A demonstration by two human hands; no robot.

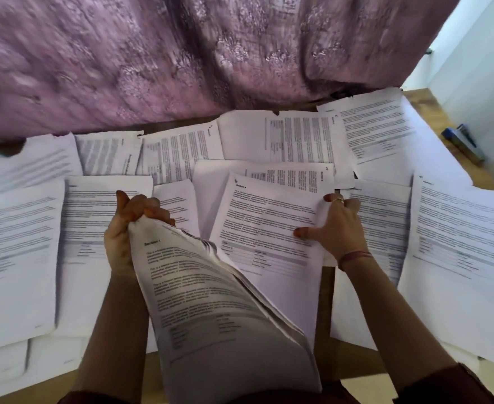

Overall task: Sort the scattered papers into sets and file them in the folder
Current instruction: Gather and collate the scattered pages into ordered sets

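Note:
Printed white sheets lie scattered and overlapping over a wooden table. My left hand grips the top end of a thick bent stack of papers, whose top page reads "Section 1"; the stack curves down toward me. My right hand pinches the right edge of a "Section 4" sheet in the middle of the table, thumb on top and fingers curled under the edge. No folder is visible.
A purple patterned curtain hangs along the table's far side. A dark blue stapler lies at the far right edge. A white wall stands to the right. Bare wood shows near me between my arms.

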